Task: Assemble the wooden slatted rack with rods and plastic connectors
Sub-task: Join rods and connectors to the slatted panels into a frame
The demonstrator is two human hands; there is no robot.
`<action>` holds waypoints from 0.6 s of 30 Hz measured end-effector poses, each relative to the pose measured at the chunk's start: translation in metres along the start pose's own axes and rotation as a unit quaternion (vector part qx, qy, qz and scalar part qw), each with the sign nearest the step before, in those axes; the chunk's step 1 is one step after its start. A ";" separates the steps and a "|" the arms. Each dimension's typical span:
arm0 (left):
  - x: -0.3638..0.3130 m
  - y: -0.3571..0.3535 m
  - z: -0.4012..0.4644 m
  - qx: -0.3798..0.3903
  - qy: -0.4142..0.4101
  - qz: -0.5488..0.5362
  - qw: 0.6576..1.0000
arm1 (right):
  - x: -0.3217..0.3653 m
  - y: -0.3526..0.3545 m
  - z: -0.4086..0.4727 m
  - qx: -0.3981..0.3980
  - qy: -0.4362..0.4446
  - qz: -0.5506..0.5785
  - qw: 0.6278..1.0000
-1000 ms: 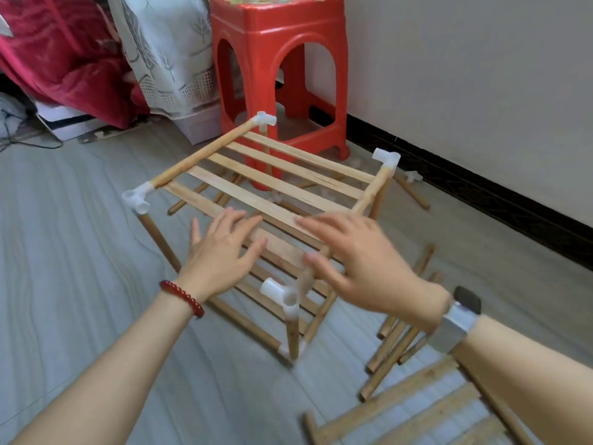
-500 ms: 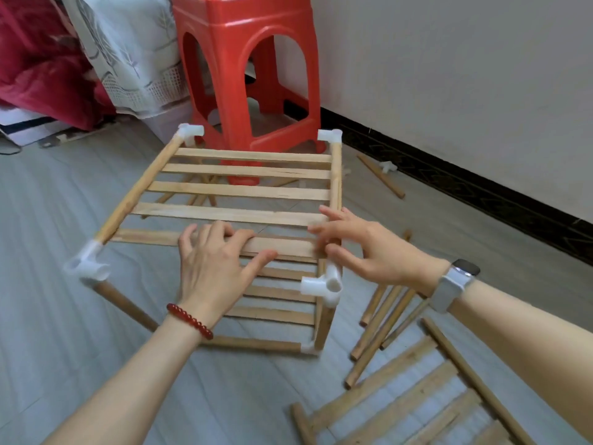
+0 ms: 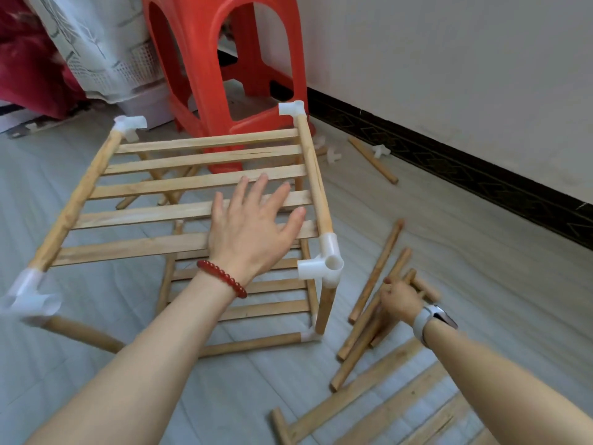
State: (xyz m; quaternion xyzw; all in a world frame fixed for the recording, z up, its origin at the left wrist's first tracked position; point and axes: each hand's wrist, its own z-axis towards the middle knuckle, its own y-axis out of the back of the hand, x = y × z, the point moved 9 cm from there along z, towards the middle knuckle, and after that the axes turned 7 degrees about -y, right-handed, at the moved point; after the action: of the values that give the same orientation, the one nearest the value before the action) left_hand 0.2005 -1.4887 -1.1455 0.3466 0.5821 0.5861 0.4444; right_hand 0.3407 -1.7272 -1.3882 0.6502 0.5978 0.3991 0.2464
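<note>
The partly built wooden rack stands on the floor with an upper slatted shelf, a lower slatted shelf and white plastic corner connectors. My left hand lies flat, fingers spread, on the upper slats near the right rail. My right hand is low at the right, down on a pile of loose wooden rods. Its fingers curl round the upper end of one rod. The near left connector is blurred.
A red plastic stool stands just behind the rack. Another slatted panel lies on the floor at the bottom right. A loose rod and spare white connectors lie near the wall's dark skirting. Fabric and bedding fill the upper left.
My right hand has left the rack's right rail and dropped to the rod pile on the floor. The left hand slid to the right along the upper slats. The view turned.
</note>
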 end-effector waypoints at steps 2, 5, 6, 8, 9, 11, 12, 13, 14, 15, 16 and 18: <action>0.002 -0.005 0.005 0.003 0.011 0.011 1.000 | 0.004 -0.018 0.004 -0.009 -0.009 -0.041 0.999; 0.002 -0.006 0.007 0.002 0.019 0.018 1.000 | 0.017 -0.028 -0.006 -0.029 0.001 -0.041 0.999; 0.002 -0.005 0.007 0.000 0.022 0.019 1.000 | 0.020 -0.028 -0.009 -0.039 0.001 -0.034 0.999; 0.001 -0.005 0.011 -0.001 0.027 0.017 0.999 | 0.023 -0.026 -0.009 -0.048 -0.012 -0.013 0.999; 0.000 -0.006 0.012 -0.001 0.030 0.017 0.999 | 0.022 -0.026 -0.008 -0.048 -0.024 0.000 0.999; -0.001 -0.006 0.013 -0.003 0.033 0.018 0.999 | 0.017 -0.025 -0.010 -0.050 -0.052 0.052 0.996; -0.001 -0.005 0.014 -0.004 0.033 0.017 0.999 | 0.014 -0.022 -0.011 -0.053 -0.064 0.083 0.993; -0.001 -0.005 0.015 -0.005 0.033 0.017 0.999 | 0.012 -0.017 -0.012 -0.057 -0.070 0.118 0.989; -0.002 -0.005 0.016 -0.003 0.033 0.016 0.999 | 0.012 -0.011 -0.015 -0.062 -0.073 0.163 0.982; -0.001 -0.005 0.017 -0.002 0.035 0.015 0.999 | 0.013 -0.004 -0.018 -0.069 -0.073 0.219 0.971; -0.001 -0.005 0.018 -0.001 0.036 0.010 0.999 | 0.015 0.007 -0.023 -0.077 -0.067 0.282 0.954; -0.001 -0.005 0.021 -0.001 0.039 0.003 0.999 | 0.024 0.034 -0.034 -0.094 -0.039 0.407 0.908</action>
State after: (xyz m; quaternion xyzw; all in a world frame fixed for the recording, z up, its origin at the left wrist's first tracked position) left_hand 0.2204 -1.4821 -1.1489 0.3247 0.5975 0.6014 0.4195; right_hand 0.3320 -1.7149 -1.3368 0.8258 0.2309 0.4933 0.1459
